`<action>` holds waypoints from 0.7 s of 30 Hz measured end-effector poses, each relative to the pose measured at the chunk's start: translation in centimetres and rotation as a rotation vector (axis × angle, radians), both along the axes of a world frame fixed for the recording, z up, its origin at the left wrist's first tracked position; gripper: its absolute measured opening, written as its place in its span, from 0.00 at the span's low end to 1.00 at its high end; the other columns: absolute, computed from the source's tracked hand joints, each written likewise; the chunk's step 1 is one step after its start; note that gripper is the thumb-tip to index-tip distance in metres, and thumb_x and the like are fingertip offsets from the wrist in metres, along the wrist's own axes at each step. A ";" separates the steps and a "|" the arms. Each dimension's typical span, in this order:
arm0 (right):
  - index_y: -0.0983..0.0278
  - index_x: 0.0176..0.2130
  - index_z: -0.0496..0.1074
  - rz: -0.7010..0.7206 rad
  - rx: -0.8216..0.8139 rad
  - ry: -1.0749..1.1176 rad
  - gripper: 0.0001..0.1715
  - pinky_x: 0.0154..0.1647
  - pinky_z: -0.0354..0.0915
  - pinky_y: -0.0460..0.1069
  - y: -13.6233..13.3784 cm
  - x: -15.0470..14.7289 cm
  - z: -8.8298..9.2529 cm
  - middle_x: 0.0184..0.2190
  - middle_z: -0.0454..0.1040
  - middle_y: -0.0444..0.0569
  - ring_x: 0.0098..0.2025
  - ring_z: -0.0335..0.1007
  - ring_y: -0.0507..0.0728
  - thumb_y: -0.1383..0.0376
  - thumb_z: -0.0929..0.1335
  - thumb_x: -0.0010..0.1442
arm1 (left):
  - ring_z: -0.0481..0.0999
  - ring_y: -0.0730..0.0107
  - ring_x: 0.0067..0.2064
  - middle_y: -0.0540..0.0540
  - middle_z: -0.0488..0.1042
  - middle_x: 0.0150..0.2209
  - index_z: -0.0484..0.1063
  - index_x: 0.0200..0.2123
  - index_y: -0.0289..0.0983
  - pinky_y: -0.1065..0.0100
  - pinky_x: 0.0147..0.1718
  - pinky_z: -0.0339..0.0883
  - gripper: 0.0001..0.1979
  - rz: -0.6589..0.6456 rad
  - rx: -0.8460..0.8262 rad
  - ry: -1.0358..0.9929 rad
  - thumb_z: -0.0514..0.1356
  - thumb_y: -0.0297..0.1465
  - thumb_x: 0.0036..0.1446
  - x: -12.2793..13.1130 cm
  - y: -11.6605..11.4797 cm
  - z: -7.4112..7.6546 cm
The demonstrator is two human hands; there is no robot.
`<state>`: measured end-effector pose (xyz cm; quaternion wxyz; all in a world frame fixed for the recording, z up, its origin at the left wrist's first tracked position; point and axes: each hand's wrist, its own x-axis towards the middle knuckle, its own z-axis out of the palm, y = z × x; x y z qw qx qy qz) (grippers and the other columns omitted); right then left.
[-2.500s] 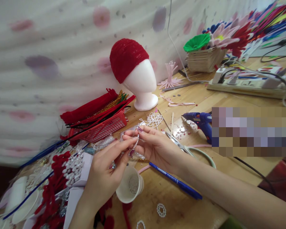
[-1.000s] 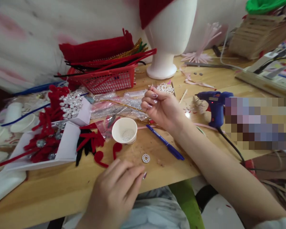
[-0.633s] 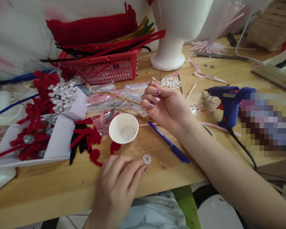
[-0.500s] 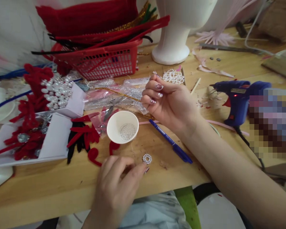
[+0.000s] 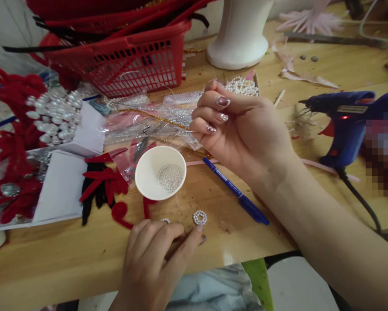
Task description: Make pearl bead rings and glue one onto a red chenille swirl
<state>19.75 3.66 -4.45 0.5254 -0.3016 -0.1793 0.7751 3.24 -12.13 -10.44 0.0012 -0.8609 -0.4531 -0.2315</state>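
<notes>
Left hand (image 5: 159,252), palm down on the bench (image 5: 64,268): its grip is loosely spread, the index fingertip touching the lower edge of a small ring of white beads (image 5: 200,218), the thumb tip just apart from that fingertip. Take this ring, flat on the bench, as the clock's centre; a second ring (image 5: 165,220) peeks out at 9 o'clock, partly hidden by the knuckles. At 1 o'clock, the right hand (image 5: 232,116) is raised, fingers curled in; whether its grip pinches anything, I cannot tell. A tilted white cup (image 5: 146,172) with tiny beads (image 5: 170,178) inside is near, between 10 and 11. A blue pen (image 5: 235,190) lies at 2, and beyond it a blue glue gun (image 5: 345,125) shows a red light. Further out stand a red basket (image 5: 129,62) at 11 and, between 9 and 10, a white box (image 5: 61,185) with red fuzzy flowers (image 5: 11,192)
</notes>
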 end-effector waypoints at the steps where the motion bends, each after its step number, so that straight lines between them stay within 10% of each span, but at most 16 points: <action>1: 0.65 0.23 0.65 0.010 0.001 0.033 0.28 0.21 0.55 0.39 0.0 0.0 0.0 0.17 0.55 0.33 0.18 0.55 0.40 0.69 0.53 0.73 | 0.71 0.70 0.33 0.53 0.76 0.30 0.77 0.46 0.43 0.64 0.36 0.59 0.11 -0.003 -0.006 -0.002 0.63 0.25 0.62 -0.1 -0.1 0.1; 21: 0.64 0.20 0.65 0.032 0.057 -0.158 0.34 0.21 0.58 0.40 -0.3 0.0 0.4 0.20 0.65 0.35 0.27 0.69 0.44 0.58 0.53 0.73 | 0.72 0.69 0.36 0.51 0.77 0.35 0.76 0.48 0.43 0.63 0.37 0.60 0.12 0.038 -0.082 0.007 0.59 0.24 0.65 -0.1 -0.1 0.5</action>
